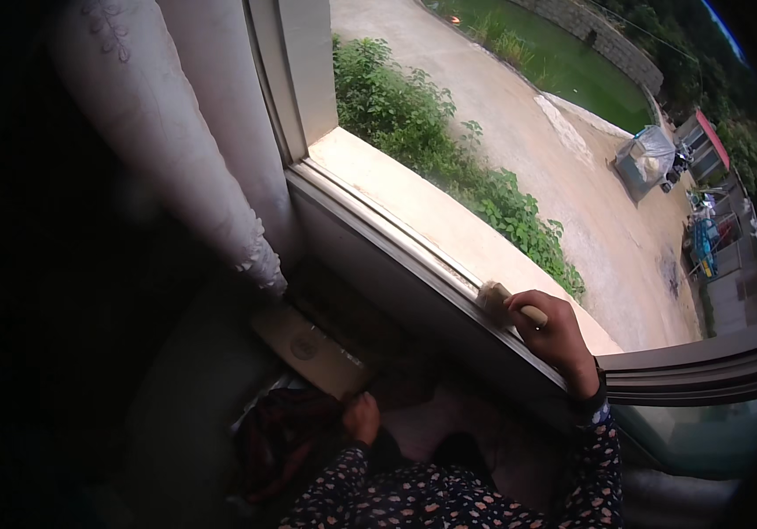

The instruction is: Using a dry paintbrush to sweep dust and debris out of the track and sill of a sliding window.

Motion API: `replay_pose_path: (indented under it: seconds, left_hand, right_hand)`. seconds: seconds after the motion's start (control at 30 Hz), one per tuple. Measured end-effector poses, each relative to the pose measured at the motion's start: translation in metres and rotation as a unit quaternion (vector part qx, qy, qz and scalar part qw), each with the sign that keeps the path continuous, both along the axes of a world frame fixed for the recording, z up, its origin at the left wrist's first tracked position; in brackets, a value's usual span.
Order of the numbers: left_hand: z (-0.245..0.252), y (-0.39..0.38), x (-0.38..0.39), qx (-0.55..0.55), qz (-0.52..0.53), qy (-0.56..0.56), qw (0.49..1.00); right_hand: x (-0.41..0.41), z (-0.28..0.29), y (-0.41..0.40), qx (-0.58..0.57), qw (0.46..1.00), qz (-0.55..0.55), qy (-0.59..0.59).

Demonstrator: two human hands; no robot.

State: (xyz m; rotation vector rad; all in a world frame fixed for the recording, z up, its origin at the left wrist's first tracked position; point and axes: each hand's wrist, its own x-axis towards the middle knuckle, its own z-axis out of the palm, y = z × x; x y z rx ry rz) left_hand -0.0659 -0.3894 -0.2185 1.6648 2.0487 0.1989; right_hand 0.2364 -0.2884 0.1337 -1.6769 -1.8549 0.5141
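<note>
My right hand [553, 330] grips the wooden handle of a flat bristle brush [496, 304]. The bristles rest on the metal track of the window sill [411, 246], toward its right end. Lower down, my left hand [361, 418] hangs with curled fingers beside the near end of a cardboard box [312, 350]. Whether those fingers hold or touch anything is lost in the shade. A dark red and black cloth [286, 440] lies just left of that hand.
A pale curtain [154, 145] hangs bunched at the left of the window opening. Sliding window frames [696, 377] stand at the right. Outside are a ledge [418, 198], green plants [405, 112], a concrete path [537, 172] and a green pond [583, 79].
</note>
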Motion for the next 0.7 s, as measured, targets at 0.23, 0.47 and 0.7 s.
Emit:
replay_pose_path:
  seconds: [0.23, 0.47, 0.7]
  left_hand:
    - [-0.001, 0.001, -0.002, 0.004, 0.007, 0.001, 1.0]
    - [-0.002, 0.0, 0.0, 0.04, -0.013, 0.004, 0.999]
    - [0.002, 0.002, -0.002, 0.001, -0.01, 0.021, 1.0]
  right_hand:
    - [-0.007, 0.004, 0.006, 0.042, 0.998, 0.013, 0.035]
    - [-0.026, -0.014, 0.032, 0.002, 0.996, 0.076, -0.056]
    - [-0.036, -0.012, 0.047, 0.133, 0.99, 0.053, 0.016]
